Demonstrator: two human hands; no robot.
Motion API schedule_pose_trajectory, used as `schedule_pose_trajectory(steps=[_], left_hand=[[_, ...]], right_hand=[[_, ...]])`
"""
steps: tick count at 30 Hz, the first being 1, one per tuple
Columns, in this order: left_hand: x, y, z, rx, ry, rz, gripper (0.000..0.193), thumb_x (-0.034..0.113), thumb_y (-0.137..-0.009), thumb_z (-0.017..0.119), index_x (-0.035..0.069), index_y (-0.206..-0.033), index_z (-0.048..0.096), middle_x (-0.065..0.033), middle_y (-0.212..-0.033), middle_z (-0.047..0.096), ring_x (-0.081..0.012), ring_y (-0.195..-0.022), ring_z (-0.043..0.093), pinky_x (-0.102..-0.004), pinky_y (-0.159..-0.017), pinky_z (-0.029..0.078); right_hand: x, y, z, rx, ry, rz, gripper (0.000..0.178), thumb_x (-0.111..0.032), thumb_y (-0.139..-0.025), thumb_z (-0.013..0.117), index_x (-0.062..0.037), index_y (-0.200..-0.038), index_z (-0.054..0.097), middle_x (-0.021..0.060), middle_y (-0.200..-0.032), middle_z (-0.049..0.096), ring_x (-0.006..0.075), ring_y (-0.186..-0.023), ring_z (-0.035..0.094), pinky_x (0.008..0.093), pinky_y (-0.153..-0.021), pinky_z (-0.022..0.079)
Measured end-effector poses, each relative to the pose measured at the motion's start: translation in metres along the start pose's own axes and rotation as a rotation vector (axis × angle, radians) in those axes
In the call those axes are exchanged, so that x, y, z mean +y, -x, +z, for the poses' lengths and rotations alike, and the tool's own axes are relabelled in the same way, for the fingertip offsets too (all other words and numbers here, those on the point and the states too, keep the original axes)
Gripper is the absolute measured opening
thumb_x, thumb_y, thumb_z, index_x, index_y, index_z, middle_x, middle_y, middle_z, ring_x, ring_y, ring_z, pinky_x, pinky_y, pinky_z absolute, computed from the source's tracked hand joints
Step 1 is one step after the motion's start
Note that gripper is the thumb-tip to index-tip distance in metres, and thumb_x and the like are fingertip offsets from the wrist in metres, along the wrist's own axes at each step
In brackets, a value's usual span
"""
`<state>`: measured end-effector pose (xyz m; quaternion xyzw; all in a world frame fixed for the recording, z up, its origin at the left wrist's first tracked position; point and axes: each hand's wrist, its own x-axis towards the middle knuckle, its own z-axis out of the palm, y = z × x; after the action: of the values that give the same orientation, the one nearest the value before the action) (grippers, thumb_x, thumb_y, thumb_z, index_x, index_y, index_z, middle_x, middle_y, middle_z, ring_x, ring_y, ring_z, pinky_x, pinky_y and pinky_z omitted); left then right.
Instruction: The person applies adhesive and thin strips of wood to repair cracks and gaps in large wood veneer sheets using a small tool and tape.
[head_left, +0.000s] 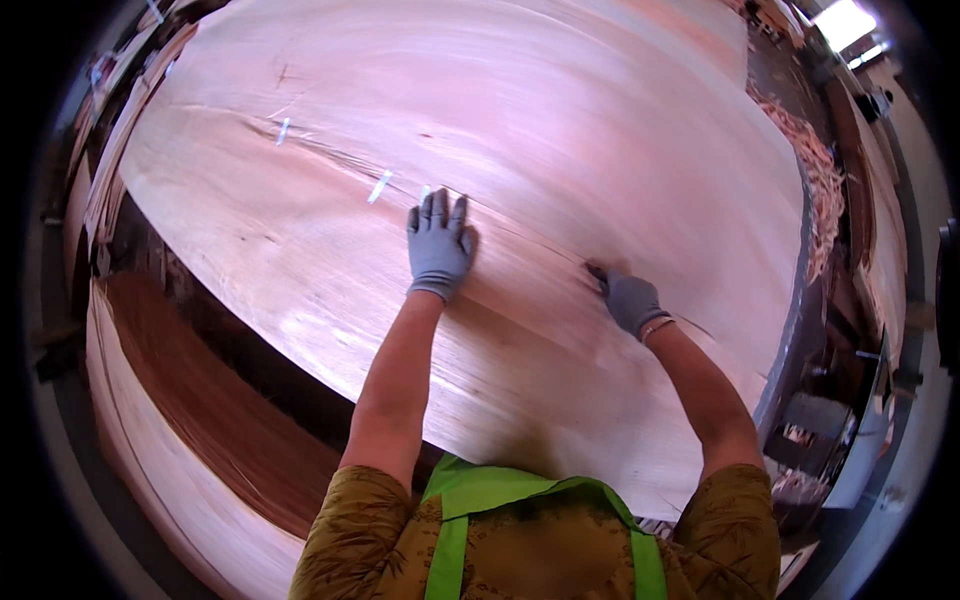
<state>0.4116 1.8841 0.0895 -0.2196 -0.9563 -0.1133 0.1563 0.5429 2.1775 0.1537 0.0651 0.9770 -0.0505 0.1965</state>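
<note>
A large sheet of pale pinkish wood veneer (560,130) spreads out in front of me, with a long split or seam (520,222) running across it from upper left to lower right. My left hand (438,245), in a grey glove, lies flat on the sheet beside the seam, fingers stretched out. Short strips of whitish tape (380,187) cross the seam, one of them right by the left fingertips. My right hand (630,300), gloved too, is closed low over the seam farther right. Its fingertips are dark, and what they grip, if anything, cannot be made out.
Left of the sheet stands a stack of veneer with a reddish-brown face (210,390). Curled wood shavings (815,170) heap along the right edge. A grey boxy object (815,425) sits at the lower right. More veneer pieces (150,95) lean at the far left.
</note>
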Motion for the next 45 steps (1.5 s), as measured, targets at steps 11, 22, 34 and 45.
schedule_pose_trajectory(steps=[11,22,34,45], left_hand=[[0.177,0.033,-0.006,-0.139,0.136,0.234,0.064,0.037,-0.088,0.042,0.002,-0.139,0.027,-0.0179,-0.143,0.029,-0.0339,-0.134,0.024,-0.0518,-0.109,0.010],[0.271,0.050,0.016,-0.186,-0.084,0.236,0.061,0.038,-0.087,0.044,0.021,-0.143,0.025,-0.0176,-0.147,0.021,-0.0375,-0.133,0.022,-0.0517,-0.107,0.017],[0.277,0.051,0.021,-0.190,-0.217,0.279,0.061,0.035,-0.088,0.046,0.023,-0.143,0.023,-0.0143,-0.148,0.020,-0.0356,-0.133,0.022,-0.0502,-0.106,0.019],[0.279,0.049,0.019,-0.087,-0.061,0.237,0.055,0.032,-0.080,0.054,0.017,-0.131,0.043,-0.0196,-0.136,0.036,-0.0349,-0.128,0.029,-0.0525,-0.102,0.024]], right_hand=[[0.072,0.037,0.035,0.195,-0.043,-0.043,0.022,-0.025,-0.086,0.051,-0.0061,-0.096,0.058,0.0170,-0.092,0.062,0.0331,-0.076,0.064,0.0447,-0.062,0.051],[0.160,0.076,0.059,0.072,-0.134,0.028,0.021,-0.017,-0.087,0.045,-0.0073,-0.098,0.060,0.0120,-0.086,0.067,0.0296,-0.080,0.066,0.0456,-0.060,0.050],[0.460,0.290,0.144,0.054,-0.239,0.303,0.044,-0.050,-0.090,0.040,-0.0148,-0.113,0.054,0.0204,-0.078,0.064,0.0394,-0.072,0.062,0.0456,-0.068,0.048],[0.451,0.422,0.171,0.527,-0.378,0.788,0.038,-0.023,-0.098,0.031,-0.0107,-0.131,0.044,0.0236,-0.119,0.053,0.0384,-0.101,0.056,0.0452,-0.079,0.044]])
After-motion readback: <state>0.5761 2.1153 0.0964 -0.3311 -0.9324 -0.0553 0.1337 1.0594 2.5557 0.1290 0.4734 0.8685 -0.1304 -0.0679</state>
